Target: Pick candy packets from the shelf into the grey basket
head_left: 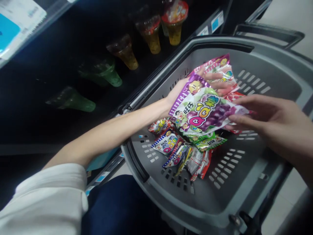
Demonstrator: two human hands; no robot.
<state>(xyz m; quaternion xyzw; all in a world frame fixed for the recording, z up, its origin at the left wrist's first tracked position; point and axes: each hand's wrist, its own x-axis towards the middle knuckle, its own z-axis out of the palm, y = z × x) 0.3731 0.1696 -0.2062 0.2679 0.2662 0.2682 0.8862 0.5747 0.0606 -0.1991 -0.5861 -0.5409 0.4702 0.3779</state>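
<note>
A purple grape gummy candy bag (204,109) is pinched at its right end by my right hand (271,122), whose fingers are closed on it. Behind that bag, my left hand (179,89) reaches over the basket with its fingers stretched out across a pink gummy candy bag (221,67). The purple bag covers part of the left palm, and whether that hand grips the pink bag is unclear. Below both hands, a grey shopping basket (215,202) contains several small candy bags, among them blue-striped ones (168,143) and a green one (210,143).
On the left, a dark shelf (49,130) holds several tapered clear cups with yellow (176,32) and green (111,75) contents. Price labels (217,21) line the shelf edge. The basket's handle (271,34) lies at the far rim, with pale floor (290,16) beyond.
</note>
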